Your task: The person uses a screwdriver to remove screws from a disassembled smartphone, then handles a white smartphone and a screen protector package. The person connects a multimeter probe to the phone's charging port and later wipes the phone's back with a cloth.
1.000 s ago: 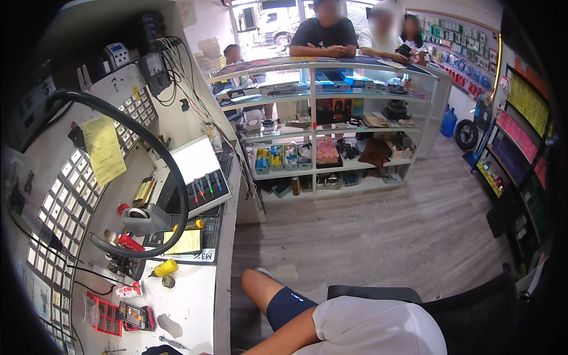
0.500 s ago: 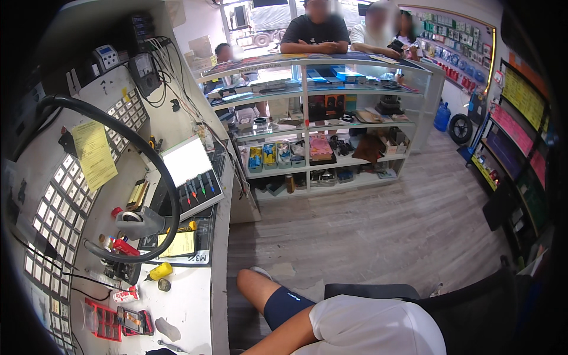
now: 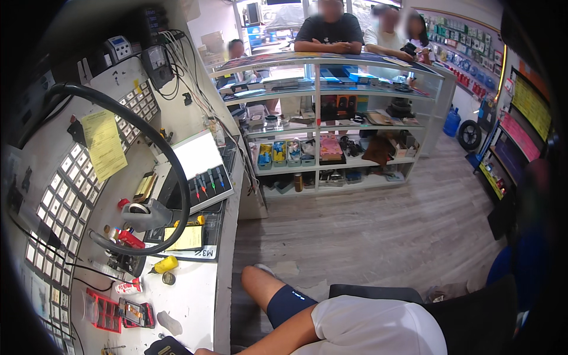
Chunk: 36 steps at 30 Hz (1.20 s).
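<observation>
At the lower edge only a sliver of my right hand [image 3: 205, 351] shows, at the end of my bare right forearm [image 3: 269, 341], which comes out of a white sleeve. Its fingers are cut off by the frame. Close beside it, over the white desk [image 3: 195, 302], is a dark, flat, phone-like object [image 3: 165, 347], partly out of frame; whether the hand touches it I cannot tell. My left hand is out of view. Farther in on the desk lie an opened phone [image 3: 136, 313], a red parts tray [image 3: 105, 312] and a grey, irregular flat patch [image 3: 170, 322].
A yellow bottle [image 3: 165, 264], a small round tin [image 3: 168, 278] and a screwdriver set in a white box [image 3: 207, 177] are on the desk. A black flexible arm [image 3: 171, 151] curves over it. People lean on the glass display counter [image 3: 319, 118]. A black chair [image 3: 473, 322] stands at right.
The view has swung slightly, so the scene sits farther right. More of the dark phone-like object shows at the lower edge, and a bit of my right hand has come into view.
</observation>
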Each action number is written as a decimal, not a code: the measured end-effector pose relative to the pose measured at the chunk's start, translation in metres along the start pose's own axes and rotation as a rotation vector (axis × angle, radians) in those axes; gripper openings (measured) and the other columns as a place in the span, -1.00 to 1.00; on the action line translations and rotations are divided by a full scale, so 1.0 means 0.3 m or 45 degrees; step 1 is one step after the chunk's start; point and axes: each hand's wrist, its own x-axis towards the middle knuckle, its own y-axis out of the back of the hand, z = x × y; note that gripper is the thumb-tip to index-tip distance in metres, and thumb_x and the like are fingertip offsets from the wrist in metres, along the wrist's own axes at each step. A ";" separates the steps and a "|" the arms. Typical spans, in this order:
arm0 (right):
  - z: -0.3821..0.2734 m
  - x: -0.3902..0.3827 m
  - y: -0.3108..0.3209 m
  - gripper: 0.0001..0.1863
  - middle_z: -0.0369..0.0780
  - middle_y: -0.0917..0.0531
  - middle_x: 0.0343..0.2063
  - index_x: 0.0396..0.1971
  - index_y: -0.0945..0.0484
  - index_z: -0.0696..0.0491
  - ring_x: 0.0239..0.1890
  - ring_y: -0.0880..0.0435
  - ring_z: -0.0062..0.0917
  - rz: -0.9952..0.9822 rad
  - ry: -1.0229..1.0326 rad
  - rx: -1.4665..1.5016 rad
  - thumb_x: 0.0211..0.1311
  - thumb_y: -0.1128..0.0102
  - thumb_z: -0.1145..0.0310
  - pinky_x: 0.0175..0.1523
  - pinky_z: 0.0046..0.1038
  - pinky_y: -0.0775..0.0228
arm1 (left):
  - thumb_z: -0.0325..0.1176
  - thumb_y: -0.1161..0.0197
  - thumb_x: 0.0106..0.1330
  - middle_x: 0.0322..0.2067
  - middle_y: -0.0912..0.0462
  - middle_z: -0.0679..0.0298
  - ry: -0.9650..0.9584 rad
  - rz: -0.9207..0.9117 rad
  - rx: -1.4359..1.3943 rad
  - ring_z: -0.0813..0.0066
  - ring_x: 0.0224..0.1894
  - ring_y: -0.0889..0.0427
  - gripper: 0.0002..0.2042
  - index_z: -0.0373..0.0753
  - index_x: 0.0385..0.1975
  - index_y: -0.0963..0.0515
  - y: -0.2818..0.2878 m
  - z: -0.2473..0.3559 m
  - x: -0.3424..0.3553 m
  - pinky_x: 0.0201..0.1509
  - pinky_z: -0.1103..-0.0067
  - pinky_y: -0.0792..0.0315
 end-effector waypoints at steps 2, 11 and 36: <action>0.003 0.010 0.006 -0.62 -0.15 -0.82 -0.41 -0.23 -0.81 0.16 -0.34 -0.75 -0.52 -0.008 0.038 0.002 0.10 -0.68 0.18 -0.13 -0.35 -0.63 | -0.31 -0.34 0.61 0.26 -0.61 -0.09 0.022 -0.005 -0.020 0.08 0.27 -0.63 -0.47 -0.44 0.44 -0.38 -0.017 0.006 -0.010 0.42 0.20 -0.57; 0.010 0.062 0.019 -0.59 -0.18 -0.82 -0.33 -0.14 -0.76 0.11 -0.28 -0.76 -0.48 -0.168 0.117 -0.075 0.17 -0.66 0.13 -0.08 -0.34 -0.62 | -0.41 -0.41 0.54 0.22 -0.62 -0.12 -0.024 0.061 -0.147 0.08 0.17 -0.70 -0.46 -0.48 0.41 -0.39 -0.035 0.025 -0.020 0.25 0.22 -0.69; -0.095 0.012 0.070 -0.85 -0.19 -0.83 -0.23 -0.10 -0.70 0.23 -0.20 -0.85 -0.55 -0.258 -0.014 0.081 0.41 -0.47 0.58 -0.07 -0.50 -0.71 | -0.14 -0.39 0.59 0.06 -0.65 0.11 0.117 0.064 -0.755 0.33 -0.05 -0.76 -0.49 -0.32 0.33 -0.41 -0.030 0.000 0.021 0.05 0.34 -0.79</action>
